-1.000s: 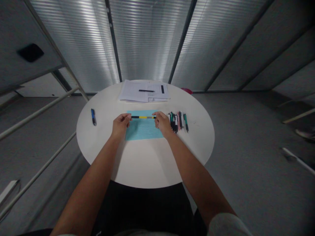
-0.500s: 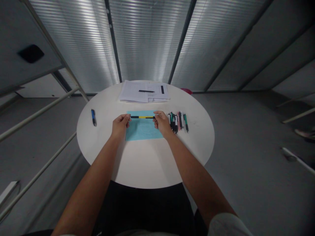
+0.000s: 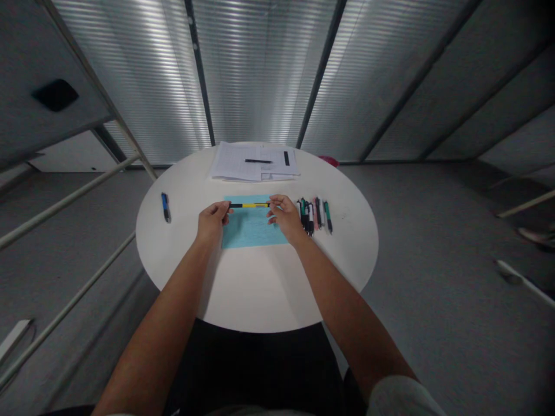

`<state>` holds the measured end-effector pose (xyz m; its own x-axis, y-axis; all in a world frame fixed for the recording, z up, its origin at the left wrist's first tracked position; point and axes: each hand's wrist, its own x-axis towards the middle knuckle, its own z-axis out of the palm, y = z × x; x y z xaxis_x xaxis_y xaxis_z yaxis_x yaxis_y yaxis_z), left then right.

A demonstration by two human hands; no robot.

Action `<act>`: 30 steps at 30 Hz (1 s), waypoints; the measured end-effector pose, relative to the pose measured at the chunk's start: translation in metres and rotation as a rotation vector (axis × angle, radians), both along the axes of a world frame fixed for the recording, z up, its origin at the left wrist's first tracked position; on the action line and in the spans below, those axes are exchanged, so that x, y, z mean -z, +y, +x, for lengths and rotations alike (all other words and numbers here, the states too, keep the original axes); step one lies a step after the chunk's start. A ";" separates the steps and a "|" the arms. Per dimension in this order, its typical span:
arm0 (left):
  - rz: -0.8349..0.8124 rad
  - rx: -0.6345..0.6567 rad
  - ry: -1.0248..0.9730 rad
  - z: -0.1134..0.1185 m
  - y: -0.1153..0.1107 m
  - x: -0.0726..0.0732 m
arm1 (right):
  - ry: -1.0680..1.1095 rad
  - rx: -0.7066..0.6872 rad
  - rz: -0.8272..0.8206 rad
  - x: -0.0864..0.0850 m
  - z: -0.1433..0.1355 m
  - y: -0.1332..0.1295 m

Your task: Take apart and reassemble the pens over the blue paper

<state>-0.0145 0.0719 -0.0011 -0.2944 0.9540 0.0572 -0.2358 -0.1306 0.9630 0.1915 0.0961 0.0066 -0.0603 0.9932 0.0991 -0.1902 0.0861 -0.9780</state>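
A yellow and black pen is stretched level between my two hands, above a light blue sheet of paper. My left hand pinches its black left end between thumb and fingers. At the other end, my right hand has thumb and forefinger closed on the tip, the other fingers loosely curled. Just right of that hand lies a group of several pens in black, green, pink and white.
A blue pen lies alone at the left of the round white table. Toward the far edge is a stack of printed papers with a black pen on top. A white metal rail runs along the left.
My right hand has shifted slightly left along the pen. The pen appears turned a little, its clip now lighter. My left hand stays in place.
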 end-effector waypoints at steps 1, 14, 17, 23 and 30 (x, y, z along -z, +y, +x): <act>0.004 0.008 0.002 0.000 0.000 0.000 | 0.012 -0.007 -0.011 -0.001 0.000 -0.001; 0.020 0.079 -0.014 0.002 -0.005 -0.005 | -0.124 -0.085 -0.084 -0.004 0.002 -0.006; 0.022 0.081 -0.032 0.002 -0.005 -0.005 | -0.042 -0.121 -0.090 -0.002 0.002 -0.005; -0.011 0.091 -0.077 0.002 -0.004 -0.003 | -0.058 -0.109 0.019 -0.005 0.004 -0.006; 0.007 0.123 -0.057 0.003 -0.006 -0.004 | -0.183 -0.133 -0.167 -0.003 0.006 -0.006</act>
